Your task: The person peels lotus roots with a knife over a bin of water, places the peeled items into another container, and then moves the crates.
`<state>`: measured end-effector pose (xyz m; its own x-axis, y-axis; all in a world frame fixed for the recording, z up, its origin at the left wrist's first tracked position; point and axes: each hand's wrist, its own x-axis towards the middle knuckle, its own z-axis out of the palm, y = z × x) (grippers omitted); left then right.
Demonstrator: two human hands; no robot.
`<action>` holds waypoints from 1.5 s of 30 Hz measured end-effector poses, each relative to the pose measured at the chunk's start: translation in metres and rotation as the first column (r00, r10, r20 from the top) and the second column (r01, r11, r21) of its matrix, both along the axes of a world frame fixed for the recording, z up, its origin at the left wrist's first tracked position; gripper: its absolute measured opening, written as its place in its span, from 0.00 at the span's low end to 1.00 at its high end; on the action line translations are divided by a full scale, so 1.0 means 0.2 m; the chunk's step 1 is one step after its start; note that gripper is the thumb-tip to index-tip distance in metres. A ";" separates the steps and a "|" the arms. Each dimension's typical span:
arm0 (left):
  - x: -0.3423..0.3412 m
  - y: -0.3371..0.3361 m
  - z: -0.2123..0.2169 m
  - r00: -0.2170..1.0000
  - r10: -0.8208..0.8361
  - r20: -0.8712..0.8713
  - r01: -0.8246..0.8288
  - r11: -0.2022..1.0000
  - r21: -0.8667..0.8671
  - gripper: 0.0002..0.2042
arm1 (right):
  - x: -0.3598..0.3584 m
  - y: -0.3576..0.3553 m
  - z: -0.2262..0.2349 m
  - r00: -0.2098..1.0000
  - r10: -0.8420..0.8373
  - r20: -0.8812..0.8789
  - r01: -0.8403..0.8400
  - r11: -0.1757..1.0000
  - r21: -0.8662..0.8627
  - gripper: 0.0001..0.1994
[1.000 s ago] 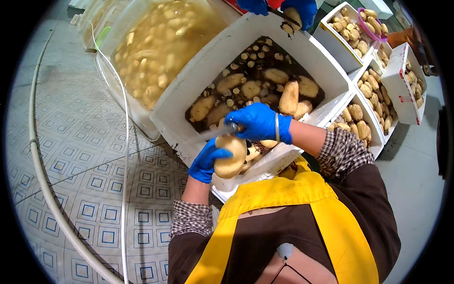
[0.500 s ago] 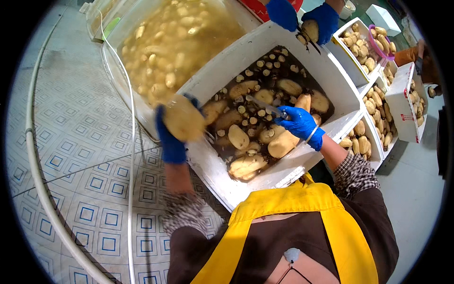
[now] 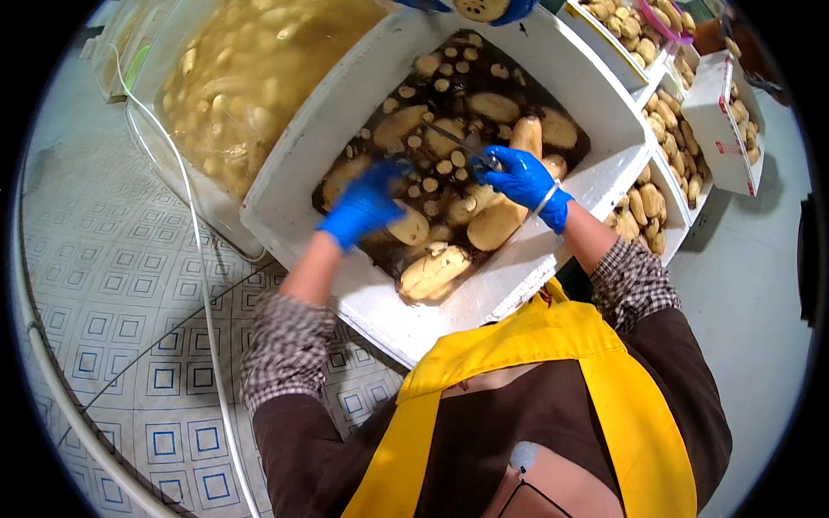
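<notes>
My right hand [image 3: 522,183], in a blue glove, is closed round the handle of a knife [image 3: 458,142]. Its thin blade points left and away from me, over a white foam box [image 3: 298,147]. Dark water in the box holds several peeled-looking lotus root sections [image 3: 498,222] and small cut-off ends [image 3: 429,185]. My blue-gloved left hand [image 3: 361,207] is over the box's left part, beside a pale lotus root [image 3: 409,226]. Motion smears its fingers, and I cannot make out anything held in it.
Left of the box stands a tub [image 3: 186,203] of murky yellowish water with lotus roots. A co-worker's gloved hand [image 3: 516,10] holds a cut root at the far edge. Boxes of lotus roots [image 3: 641,211] stand at right. A white hose [image 3: 200,259] crosses the tiled floor.
The large lotus root in my left hand by the tub is gone from it, and that hand has moved right, over the box. The view has shifted; my right hand still holds the knife.
</notes>
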<state>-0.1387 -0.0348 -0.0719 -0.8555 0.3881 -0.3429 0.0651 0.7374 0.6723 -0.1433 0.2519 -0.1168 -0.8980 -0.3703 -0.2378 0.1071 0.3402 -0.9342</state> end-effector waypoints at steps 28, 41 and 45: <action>-0.23 -1.53 -0.15 0.448 0.894 0.020 -0.805 0.393 0.444 0.19 | 0.13 0.03 0.17 0.825 0.550 -0.127 -0.451 0.777 0.439 0.18; 0.39 0.25 -0.14 0.860 -0.326 0.393 0.485 0.762 -0.430 0.18 | 0.18 0.12 0.39 0.977 0.204 -0.061 -0.203 0.979 0.026 0.13; 0.33 0.26 -0.36 0.958 0.006 0.287 0.148 0.847 -0.511 0.30 | 0.23 0.26 0.32 0.998 -0.047 0.038 0.058 0.903 -0.426 0.14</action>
